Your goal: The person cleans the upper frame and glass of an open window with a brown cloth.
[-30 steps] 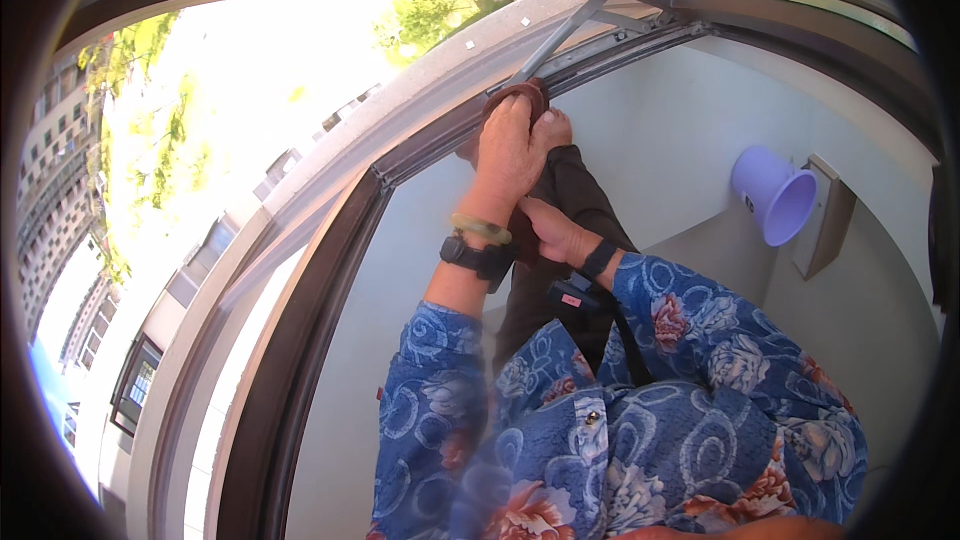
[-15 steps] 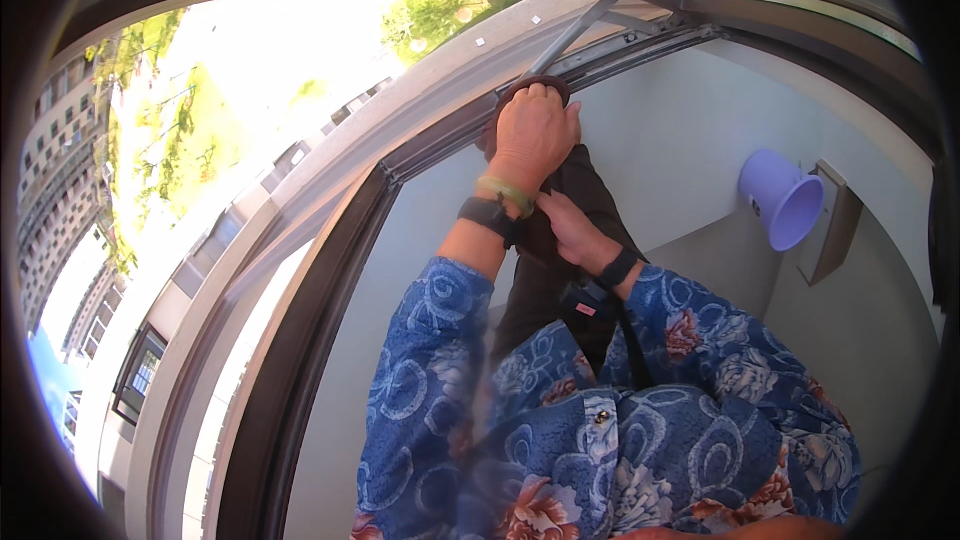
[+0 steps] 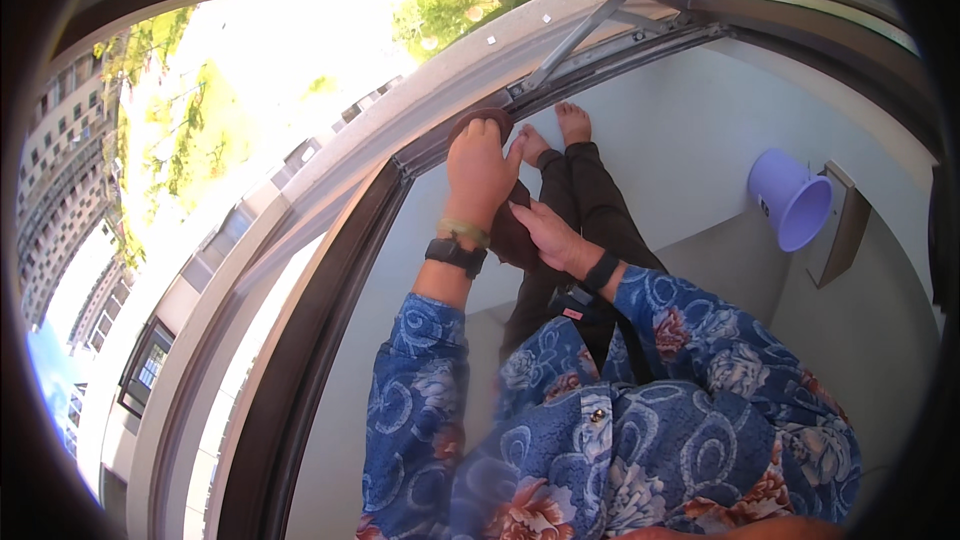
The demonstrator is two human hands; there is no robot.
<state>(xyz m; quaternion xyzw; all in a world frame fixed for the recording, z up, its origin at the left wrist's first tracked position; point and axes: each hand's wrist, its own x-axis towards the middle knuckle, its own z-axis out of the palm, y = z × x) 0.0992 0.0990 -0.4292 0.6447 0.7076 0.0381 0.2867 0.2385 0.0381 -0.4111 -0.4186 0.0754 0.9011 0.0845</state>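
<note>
A dark brown cloth (image 3: pixel 512 238) is bunched under my left hand (image 3: pixel 480 178), which presses it onto the dark lower track of the window frame (image 3: pixel 425 154). The fingers curl over the bunched part, and its loose end hangs down on the inner side. My right hand (image 3: pixel 550 238) is closed at this hanging part, close to my left wrist; its fingertips are partly hidden. A wristband and a pale bangle circle my left wrist, and a dark band my right one.
A metal stay arm (image 3: pixel 577 40) slants up from the track to the open sash. Outside, far below, lie trees and buildings. A purple bucket (image 3: pixel 790 200) is at the right, beside a brown panel (image 3: pixel 841 225). My bare feet (image 3: pixel 572 124) stand on the pale surface beyond my hands.
My left hand has slid left and nearer along the track with the cloth. My right hand has followed slightly to the left, and my feet have come into sight.
</note>
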